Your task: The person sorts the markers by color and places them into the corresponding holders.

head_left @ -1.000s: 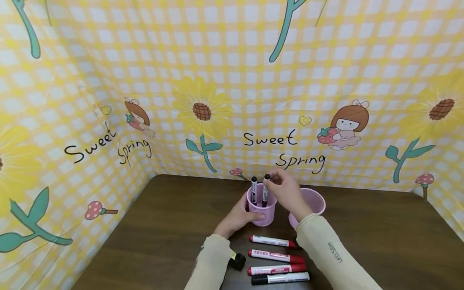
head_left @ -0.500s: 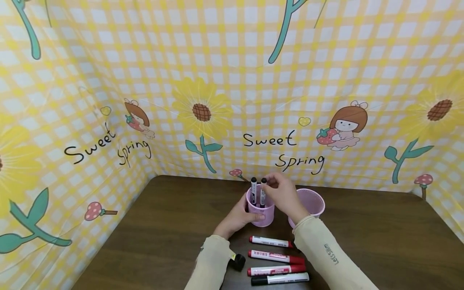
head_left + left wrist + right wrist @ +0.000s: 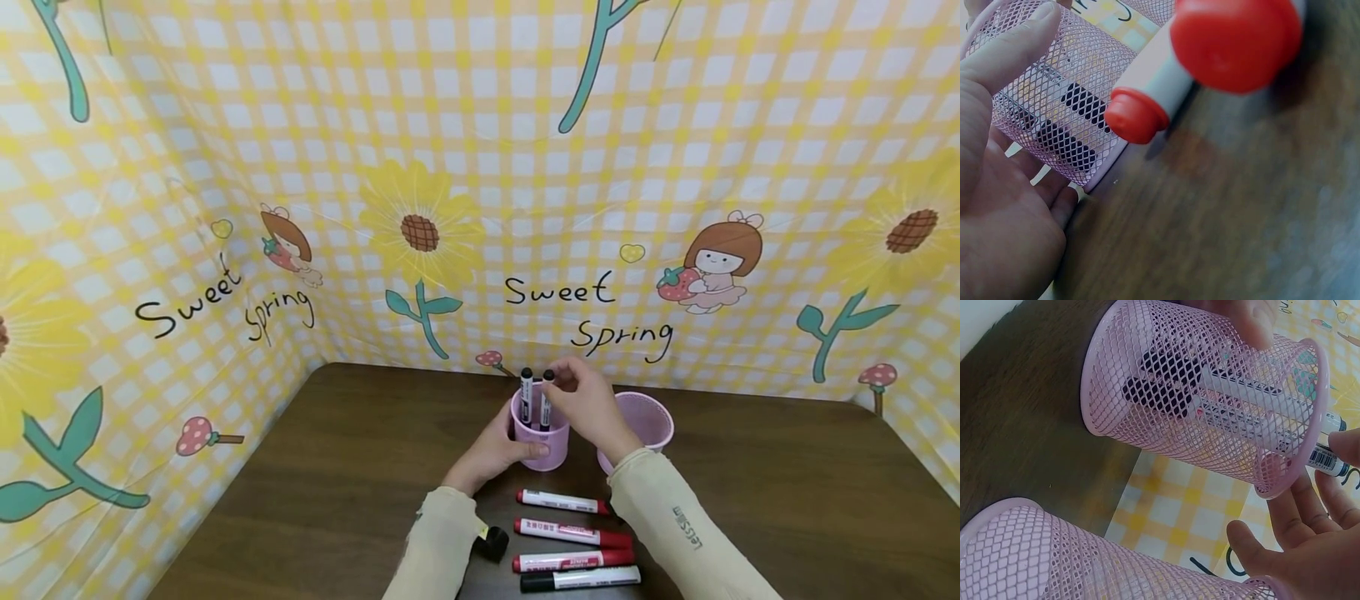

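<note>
My left hand [image 3: 491, 450] grips a pink mesh pen cup [image 3: 552, 454], its thumb across the near side and the other fingers around the far side. Two white markers with black ends stand inside the cup. Between the thumb and fingers of my right hand [image 3: 588, 408], the top of the right-hand marker [image 3: 546, 407] is pinched. The left-hand marker [image 3: 526, 400] stands free beside it. Seen from the right wrist, both markers' black lower ends [image 3: 1160, 397] show through the mesh, close to the cup's bottom.
A second pink mesh cup [image 3: 648, 417] stands to the right, partly behind my right forearm. Nearer me lie three red-ended markers [image 3: 573, 530] and a black-capped marker [image 3: 581, 577], roughly parallel. The patterned cloth [image 3: 450, 125] rises behind the dark table [image 3: 300, 467].
My right hand has lowered the pinched marker a little and moved it slightly left, so it stands straighter in the cup. The left hand and the cup have barely moved.
</note>
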`<state>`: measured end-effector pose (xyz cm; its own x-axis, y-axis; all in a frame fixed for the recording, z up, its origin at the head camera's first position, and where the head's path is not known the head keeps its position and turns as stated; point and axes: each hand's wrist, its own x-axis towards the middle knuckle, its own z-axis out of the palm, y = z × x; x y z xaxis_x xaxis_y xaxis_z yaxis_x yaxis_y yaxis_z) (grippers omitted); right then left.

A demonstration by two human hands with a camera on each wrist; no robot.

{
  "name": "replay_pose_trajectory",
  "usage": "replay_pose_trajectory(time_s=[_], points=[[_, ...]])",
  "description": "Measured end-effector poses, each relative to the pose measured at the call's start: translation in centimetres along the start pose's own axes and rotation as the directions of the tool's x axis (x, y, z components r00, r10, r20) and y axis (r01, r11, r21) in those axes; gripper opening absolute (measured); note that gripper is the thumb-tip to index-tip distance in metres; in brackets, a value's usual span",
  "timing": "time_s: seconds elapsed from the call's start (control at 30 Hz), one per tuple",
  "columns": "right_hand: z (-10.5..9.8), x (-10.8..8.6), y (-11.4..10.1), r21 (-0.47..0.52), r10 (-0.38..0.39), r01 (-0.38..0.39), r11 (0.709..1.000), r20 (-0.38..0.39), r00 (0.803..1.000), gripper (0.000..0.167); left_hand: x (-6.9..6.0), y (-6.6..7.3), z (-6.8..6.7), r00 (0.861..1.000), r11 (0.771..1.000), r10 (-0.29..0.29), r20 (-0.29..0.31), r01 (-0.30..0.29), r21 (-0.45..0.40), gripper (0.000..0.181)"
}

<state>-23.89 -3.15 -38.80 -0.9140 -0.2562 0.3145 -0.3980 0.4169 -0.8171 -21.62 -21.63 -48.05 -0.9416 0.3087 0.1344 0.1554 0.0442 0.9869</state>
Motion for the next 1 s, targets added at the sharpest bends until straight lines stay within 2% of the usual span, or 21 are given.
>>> replay_pose_trajectory(time_s=[0.2, 0.47, 0.67, 0.87, 1.0], points=[[0.0, 0.1, 0.0, -0.003, 0.015, -0.015, 1.000, 0.017, 1.000, 0.027, 0.1, -0.1, 0.0, 1.000, 1.000, 0.006, 0.010, -0.006, -0.014, 0.093], [0.0, 0.1, 0.0, 0.001, -0.006, 0.006, 1.000, 0.030, 1.000, 0.028, 0.1, 0.0, -0.1, 1.000, 1.000, -0.003, 0.004, 0.003, -0.009, 0.091], [-0.2, -0.1, -0.3, 0.007, 0.011, -0.011, 1.000, 0.038, 0.999, 0.032, 0.1, -0.1, 0.0, 1.000, 1.000, 0.015, 0.002, -0.015, -0.014, 0.091], [-1.2, -0.5, -1.0, 0.063, 0.044, -0.045, 0.997, 0.011, 0.999, 0.037, 0.1, 0.0, 0.1, 1.000, 1.000, 0.022, -0.010, -0.022, -0.011, 0.091], [-2.1, -1.2, -1.5, 0.112, 0.036, -0.034, 0.993, -0.014, 0.999, 0.036, 0.0, 0.1, 0.2, 0.999, 0.999, 0.034, -0.005, -0.035, -0.018, 0.089]])
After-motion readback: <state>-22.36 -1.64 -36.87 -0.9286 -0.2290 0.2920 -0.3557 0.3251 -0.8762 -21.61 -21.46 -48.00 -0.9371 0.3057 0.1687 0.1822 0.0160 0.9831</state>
